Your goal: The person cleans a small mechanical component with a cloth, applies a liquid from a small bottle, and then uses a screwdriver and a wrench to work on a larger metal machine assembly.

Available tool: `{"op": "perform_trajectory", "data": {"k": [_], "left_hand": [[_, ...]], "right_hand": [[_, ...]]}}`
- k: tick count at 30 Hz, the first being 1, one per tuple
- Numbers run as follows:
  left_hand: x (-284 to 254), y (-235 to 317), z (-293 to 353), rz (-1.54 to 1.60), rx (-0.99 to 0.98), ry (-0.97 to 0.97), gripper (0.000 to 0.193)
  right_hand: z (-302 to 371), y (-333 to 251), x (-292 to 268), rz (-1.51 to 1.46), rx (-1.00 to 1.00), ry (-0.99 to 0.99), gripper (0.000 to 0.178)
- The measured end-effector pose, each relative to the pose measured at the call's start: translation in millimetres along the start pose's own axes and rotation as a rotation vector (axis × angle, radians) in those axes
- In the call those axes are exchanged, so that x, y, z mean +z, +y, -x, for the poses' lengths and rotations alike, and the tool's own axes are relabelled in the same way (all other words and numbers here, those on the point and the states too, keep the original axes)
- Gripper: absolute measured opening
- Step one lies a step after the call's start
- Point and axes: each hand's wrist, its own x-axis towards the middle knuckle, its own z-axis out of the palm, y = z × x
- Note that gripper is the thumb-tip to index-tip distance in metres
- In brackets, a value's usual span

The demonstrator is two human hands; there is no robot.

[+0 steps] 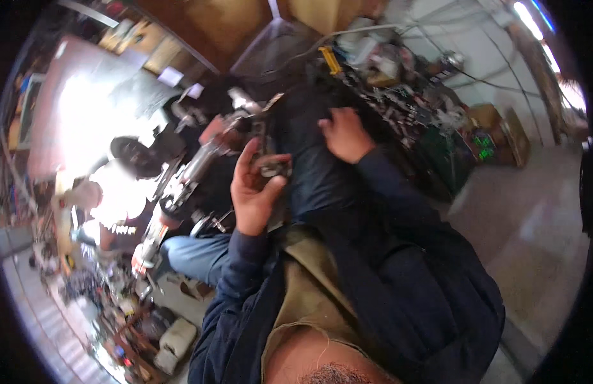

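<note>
My left hand (253, 200) is closed, pinching a small dark metal part (275, 169) between thumb and fingers in front of my lap; what kind of part it is I cannot make out. On the dark trousers (309, 173) over my right leg rests my right hand (349, 136), loosely bent, its fingers apart and nothing visible in it. Left of my left hand stands a machine with a long silvery metal body (204, 160), blurred in places. A reddish-brown piece (213, 130) sits near its upper end.
Far right, a heap of metal parts (405, 112) lies by the wall, with a yellow object (330, 60) at its top and a cardboard box (495, 131) beside it. Strong glare washes out the left. Lower left are cluttered parts and a whitish container (177, 342).
</note>
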Motion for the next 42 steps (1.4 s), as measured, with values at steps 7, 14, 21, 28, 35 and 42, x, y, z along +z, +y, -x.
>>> {"op": "perform_trajectory", "data": {"k": [7, 14, 21, 28, 35, 42], "left_hand": [[-1.1, -39.5, 13.3, 0.227, -0.436, -0.113, 0.029], [19.5, -49.3, 15.6, 0.019, -0.491, -0.375, 0.022], [14.9, -65.5, 19.3, 0.076, -0.517, -0.489, 0.026], [8.7, -70.1, 16.6, 0.036, -0.574, -0.500, 0.028], [7.3, -77.3, 18.4, 0.029, -0.674, -0.518, 0.039], [0.3, -90.3, 19.2, -0.045, -0.718, -0.550, 0.042]], "right_hand": [[29.1, -32.9, 30.6, -0.002, -0.132, 0.340, 0.092], [29.0, -25.0, 35.7, -0.019, -0.126, 0.377, 0.093], [28.3, -22.3, 30.9, -0.061, -0.097, 0.346, 0.093], [28.5, -21.6, 30.8, -0.055, -0.107, 0.369, 0.092], [28.9, -23.4, 29.2, -0.056, -0.103, 0.361, 0.092], [29.4, -23.6, 35.0, -0.048, -0.113, 0.398, 0.092]]}}
